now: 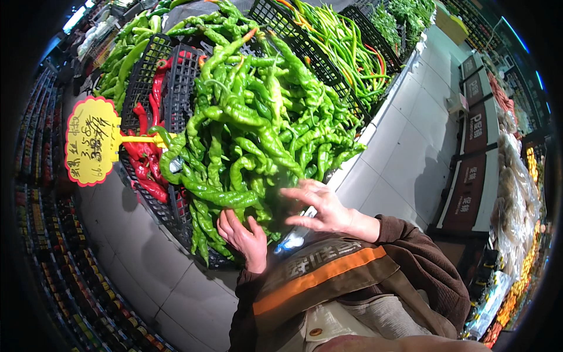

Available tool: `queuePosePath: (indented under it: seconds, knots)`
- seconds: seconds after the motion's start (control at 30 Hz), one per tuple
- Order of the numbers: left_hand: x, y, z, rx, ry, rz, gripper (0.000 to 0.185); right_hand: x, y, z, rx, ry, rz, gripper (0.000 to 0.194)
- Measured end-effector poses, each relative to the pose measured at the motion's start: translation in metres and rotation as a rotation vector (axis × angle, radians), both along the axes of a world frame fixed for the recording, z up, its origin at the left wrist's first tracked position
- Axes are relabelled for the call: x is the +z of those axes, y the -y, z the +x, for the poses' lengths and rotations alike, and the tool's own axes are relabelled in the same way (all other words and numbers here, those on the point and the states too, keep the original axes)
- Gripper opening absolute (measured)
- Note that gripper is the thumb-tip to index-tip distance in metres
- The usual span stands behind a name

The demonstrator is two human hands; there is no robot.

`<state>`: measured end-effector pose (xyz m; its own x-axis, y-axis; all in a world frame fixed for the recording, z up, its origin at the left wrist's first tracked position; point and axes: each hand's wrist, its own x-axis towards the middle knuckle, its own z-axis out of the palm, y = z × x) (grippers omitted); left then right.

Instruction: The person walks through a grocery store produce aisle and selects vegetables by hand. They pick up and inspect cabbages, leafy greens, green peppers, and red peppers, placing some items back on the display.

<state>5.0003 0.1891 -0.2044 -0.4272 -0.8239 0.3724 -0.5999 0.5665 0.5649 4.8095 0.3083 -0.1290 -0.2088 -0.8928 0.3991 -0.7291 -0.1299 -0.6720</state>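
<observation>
A large heap of wrinkled green chili peppers fills and overhangs black plastic crates in front of me. My left hand is at the near edge of the heap, its bent fingertips touching or close beside the lowest peppers, with no pepper seen in its grip. To its right, my right hand is raised at the heap's near right corner, fingers apart and empty. A dark blur lies between the two hands and hides some peppers. Left of the heap, red peppers lie in a black plastic crate.
A yellow handwritten price sign juts out at the left. Behind are slim green chilies in a crate and leafy greens. Tiled floor runs along the right, beside display bins. Stocked shelves line the left.
</observation>
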Motion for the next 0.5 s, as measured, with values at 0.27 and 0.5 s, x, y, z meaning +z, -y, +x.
queuePosePath:
  seconds: [0.27,0.5]
  knots:
    - [-0.001,-0.011,0.007,-0.354,-0.224,-0.095,0.022,-0.01,-0.026,0.026,0.075,0.094,0.095,0.062]
    - [0.006,-0.041,0.057,-0.103,0.085,-0.004,0.058,-0.031,0.002,0.035,0.334,0.217,0.08,0.065]
